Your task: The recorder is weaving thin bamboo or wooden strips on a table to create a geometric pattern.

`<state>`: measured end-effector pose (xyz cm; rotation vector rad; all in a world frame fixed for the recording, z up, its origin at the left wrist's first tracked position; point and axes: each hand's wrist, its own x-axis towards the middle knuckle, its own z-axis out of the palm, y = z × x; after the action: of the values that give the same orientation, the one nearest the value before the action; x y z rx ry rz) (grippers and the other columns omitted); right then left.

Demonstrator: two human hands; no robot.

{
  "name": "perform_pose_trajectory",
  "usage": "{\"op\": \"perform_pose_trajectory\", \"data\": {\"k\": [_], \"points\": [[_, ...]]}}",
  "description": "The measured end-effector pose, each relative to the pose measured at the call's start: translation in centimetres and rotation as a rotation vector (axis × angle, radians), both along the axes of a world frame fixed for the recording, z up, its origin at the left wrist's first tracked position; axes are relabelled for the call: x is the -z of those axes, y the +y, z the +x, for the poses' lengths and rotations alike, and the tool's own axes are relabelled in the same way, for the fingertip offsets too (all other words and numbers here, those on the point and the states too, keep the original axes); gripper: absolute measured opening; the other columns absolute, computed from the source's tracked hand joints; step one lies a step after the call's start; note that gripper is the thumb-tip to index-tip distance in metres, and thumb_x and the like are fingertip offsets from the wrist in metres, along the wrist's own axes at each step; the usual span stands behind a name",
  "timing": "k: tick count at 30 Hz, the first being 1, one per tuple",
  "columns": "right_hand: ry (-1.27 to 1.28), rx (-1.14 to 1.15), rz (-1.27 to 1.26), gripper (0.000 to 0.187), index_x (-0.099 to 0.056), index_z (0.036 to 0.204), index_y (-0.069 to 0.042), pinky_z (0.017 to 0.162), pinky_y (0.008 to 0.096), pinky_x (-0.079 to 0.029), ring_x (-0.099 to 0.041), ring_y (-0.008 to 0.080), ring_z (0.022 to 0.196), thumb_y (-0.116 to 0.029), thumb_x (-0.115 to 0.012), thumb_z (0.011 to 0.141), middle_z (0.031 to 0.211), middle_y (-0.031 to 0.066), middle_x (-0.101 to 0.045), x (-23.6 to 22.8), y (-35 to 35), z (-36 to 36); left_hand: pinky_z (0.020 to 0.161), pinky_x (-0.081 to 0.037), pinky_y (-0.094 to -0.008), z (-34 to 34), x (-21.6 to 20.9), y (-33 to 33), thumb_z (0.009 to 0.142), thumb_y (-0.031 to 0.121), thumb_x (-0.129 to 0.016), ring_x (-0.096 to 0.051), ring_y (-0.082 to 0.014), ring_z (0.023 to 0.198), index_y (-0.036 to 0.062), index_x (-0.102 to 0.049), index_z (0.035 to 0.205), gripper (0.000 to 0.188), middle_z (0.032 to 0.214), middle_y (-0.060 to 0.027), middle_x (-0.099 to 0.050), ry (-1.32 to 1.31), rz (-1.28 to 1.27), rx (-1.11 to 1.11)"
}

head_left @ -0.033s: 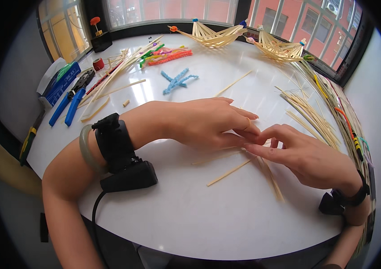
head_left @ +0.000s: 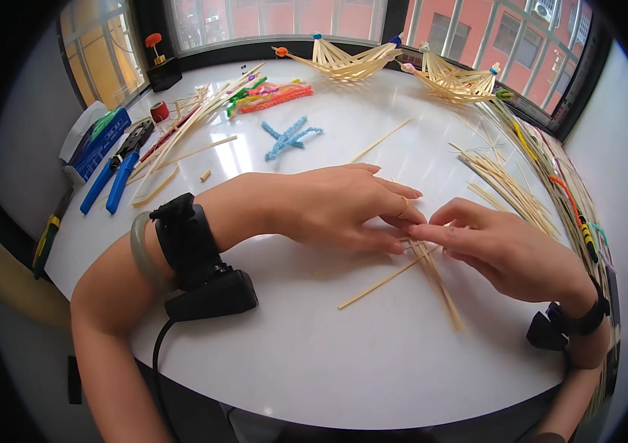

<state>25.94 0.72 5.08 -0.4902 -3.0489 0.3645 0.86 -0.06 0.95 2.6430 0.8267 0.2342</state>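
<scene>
Thin, straw-pale strips cross on the worktop; left hand and right hand curl over them, grip unclear.

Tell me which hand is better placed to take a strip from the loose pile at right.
Probably the right hand: it is nearer the pile, while the left hand is farther off. Both are by the crossed strips.

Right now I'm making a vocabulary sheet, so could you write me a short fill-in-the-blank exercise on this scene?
1. One finger of the left hand wears a ____.
2. Rather than parallel, the thin strips by the right hand lie ____.
3. The fuzzy pipe cleaners lying by themselves are light ____.
4. Near the window stand ____ woven openwork pieces.

Missing words: ring; crossed; blue; two.
</scene>
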Motion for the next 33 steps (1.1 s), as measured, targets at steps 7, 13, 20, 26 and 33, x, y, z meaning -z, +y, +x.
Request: {"op": "perform_pose_trajectory", "data": {"k": [7,13,20,26,33], "points": [[0.099,0.158,-0.004,0.013,-0.065,0.091,-0.004,0.07,0.0324,-0.051,-0.064,0.0213,0.082,-0.006,-0.073,0.081,0.087,0.0063,-0.065,0.6,2.5,0.6,0.116,-0.016,-0.0577,0.3,-0.6,-0.8,0.083,0.049,-0.069,-0.028,-0.0253,0.144,0.0163,-0.05,0.14,0.069,0.138,-0.0049,-0.055,0.084,0.019,-0.034],[0.053,0.093,-0.007,0.014,-0.064,0.087,-0.005,0.074,0.0329,-0.052,-0.064,0.0226,0.081,-0.007,-0.075,0.079,0.091,0.0064,-0.064,0.4,2.7,0.8,0.117,-0.013,-0.0587,0.2,-0.6,-0.5,0.085,0.04,-0.069,-0.03,-0.0273,0.143,0.0227,-0.05,0.14,0.061,0.136,-0.0004,-0.058,0.063,0.06,0.006],[0.163,0.077,0.001,0.013,-0.067,0.089,-0.002,0.075,0.0377,-0.049,-0.064,0.0279,0.084,-0.009,-0.073,0.079,0.088,0.0099,-0.066,0.9,2.9,0.9,0.116,-0.011,-0.0614,0.2,-1.0,-0.8,0.085,0.035,-0.071,-0.028,-0.0281,0.144,0.0282,-0.06,0.131,0.048,0.139,0.0039,-0.055,0.094,0.072,0.032],[0.096,0.156,-0.008,0.012,-0.069,0.087,-0.004,0.071,0.0325,-0.053,-0.067,0.0221,0.076,-0.006,-0.076,0.078,0.084,0.0077,-0.069,0.7,2.7,0.8,0.115,-0.017,-0.0607,0.6,-1.2,-1.6,0.082,0.036,-0.072,-0.033,-0.0267,0.142,0.0264,-0.063,0.127,0.047,0.137,0.0037,-0.057,0.128,0.221,0.044],[0.081,0.185,-0.02,0.012,-0.069,0.086,-0.003,0.07,0.0328,-0.053,-0.067,0.0231,0.075,-0.006,-0.076,0.077,0.083,0.0087,-0.069,0.7,2.5,0.5,0.11,-0.035,-0.0484,1.6,-1.7,-2.7,0.083,0.028,-0.071,-0.052,-0.0233,0.128,0.0127,-0.067,0.118,0.038,0.126,-0.0035,-0.064,0.165,0.343,0.034]]}}
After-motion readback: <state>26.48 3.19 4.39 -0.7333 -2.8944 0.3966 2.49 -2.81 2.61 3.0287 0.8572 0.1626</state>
